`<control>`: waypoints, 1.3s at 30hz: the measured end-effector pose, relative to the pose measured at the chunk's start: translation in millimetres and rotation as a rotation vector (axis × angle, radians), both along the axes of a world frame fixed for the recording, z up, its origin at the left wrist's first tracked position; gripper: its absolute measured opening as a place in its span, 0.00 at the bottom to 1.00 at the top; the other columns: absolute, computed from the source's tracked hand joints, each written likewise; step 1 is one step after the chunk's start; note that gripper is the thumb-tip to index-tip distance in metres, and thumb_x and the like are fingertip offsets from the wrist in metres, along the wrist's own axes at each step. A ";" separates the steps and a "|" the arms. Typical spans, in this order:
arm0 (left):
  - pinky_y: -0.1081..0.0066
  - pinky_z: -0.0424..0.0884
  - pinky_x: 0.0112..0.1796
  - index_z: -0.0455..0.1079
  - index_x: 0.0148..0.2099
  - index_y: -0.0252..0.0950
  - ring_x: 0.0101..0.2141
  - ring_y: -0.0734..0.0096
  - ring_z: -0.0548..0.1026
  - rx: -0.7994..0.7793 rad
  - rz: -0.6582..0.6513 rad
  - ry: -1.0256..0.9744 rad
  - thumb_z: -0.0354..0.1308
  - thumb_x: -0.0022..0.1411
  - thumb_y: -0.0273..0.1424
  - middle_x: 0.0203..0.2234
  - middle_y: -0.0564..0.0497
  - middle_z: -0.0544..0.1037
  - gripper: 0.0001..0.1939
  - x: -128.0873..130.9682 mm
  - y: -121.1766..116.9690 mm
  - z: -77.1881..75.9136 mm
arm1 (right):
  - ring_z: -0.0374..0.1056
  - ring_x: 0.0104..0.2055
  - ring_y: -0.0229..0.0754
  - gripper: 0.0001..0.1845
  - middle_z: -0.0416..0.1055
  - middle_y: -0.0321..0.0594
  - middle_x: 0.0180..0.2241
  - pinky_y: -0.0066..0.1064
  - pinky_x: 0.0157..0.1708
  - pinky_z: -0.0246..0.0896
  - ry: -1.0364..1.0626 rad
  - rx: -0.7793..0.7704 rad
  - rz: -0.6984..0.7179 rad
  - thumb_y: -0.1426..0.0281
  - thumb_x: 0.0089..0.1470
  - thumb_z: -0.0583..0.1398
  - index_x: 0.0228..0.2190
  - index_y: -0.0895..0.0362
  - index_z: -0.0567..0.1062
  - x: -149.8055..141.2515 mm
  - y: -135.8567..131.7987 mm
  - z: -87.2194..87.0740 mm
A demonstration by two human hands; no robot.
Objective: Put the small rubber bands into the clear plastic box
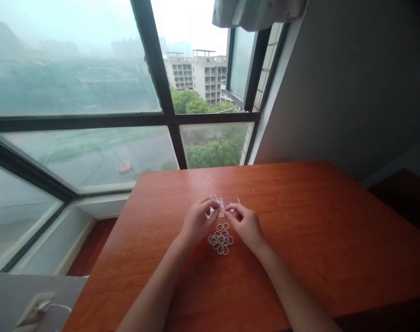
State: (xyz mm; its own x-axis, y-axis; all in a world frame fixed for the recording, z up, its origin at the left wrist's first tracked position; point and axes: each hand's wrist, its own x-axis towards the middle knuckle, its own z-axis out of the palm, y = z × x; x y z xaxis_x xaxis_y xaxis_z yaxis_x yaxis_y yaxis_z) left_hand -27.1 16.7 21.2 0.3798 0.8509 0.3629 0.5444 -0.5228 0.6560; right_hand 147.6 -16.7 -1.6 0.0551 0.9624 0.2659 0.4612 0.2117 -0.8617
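Note:
A small clear plastic box point(227, 203) lies on the reddish-brown table point(317, 230), a little beyond the middle. My left hand point(197, 221) has curled fingers pinching the box's left side. My right hand point(244, 223) pinches its right side, fingers closed on the edge. Just in front of the box, between my two wrists, lies a loose heap of several small pale rings point(220, 240). A couple of rings sit apart at the heap's far edge.
A large window with a dark frame point(168, 117) rises behind the table's far edge. A grey wall point(351, 83) stands at the right. A white socket with a plugged cable point(37, 309) sits at the lower left, below the table's left edge.

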 end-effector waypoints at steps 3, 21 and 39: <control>0.73 0.65 0.32 0.70 0.34 0.37 0.27 0.73 0.68 0.047 0.162 0.008 0.53 0.62 0.29 0.28 0.52 0.73 0.06 -10.2 8.3 -4.8 | 0.57 0.20 0.34 0.10 0.60 0.29 0.17 0.24 0.23 0.53 0.005 -0.015 0.016 0.63 0.53 0.60 0.32 0.57 0.77 -0.4 0.0 -0.5; 0.72 0.64 0.31 0.72 0.38 0.38 0.29 0.71 0.71 0.042 0.302 0.116 0.53 0.61 0.30 0.31 0.51 0.73 0.06 -22.9 18.8 -18.5 | 0.62 0.22 0.34 0.03 0.69 0.31 0.20 0.24 0.25 0.55 -0.149 -0.056 0.257 0.71 0.52 0.61 0.30 0.55 0.77 -5.1 -6.2 0.9; 0.72 0.64 0.33 0.72 0.38 0.38 0.29 0.72 0.69 0.029 0.286 0.111 0.52 0.62 0.30 0.31 0.52 0.72 0.07 -21.8 16.2 -14.4 | 0.66 0.27 0.35 0.07 0.74 0.32 0.25 0.25 0.28 0.53 -0.422 -0.051 0.437 0.73 0.49 0.63 0.32 0.52 0.80 -6.5 -15.2 8.0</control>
State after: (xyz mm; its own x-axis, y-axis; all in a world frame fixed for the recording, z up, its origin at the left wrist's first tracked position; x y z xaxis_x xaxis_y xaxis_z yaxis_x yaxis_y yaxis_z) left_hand -48.9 32.9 6.8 0.1650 0.9190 0.3580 0.7396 -0.3554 0.5715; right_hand 141.1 -31.9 6.5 -0.4477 0.8844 0.1314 0.6451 0.4213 -0.6375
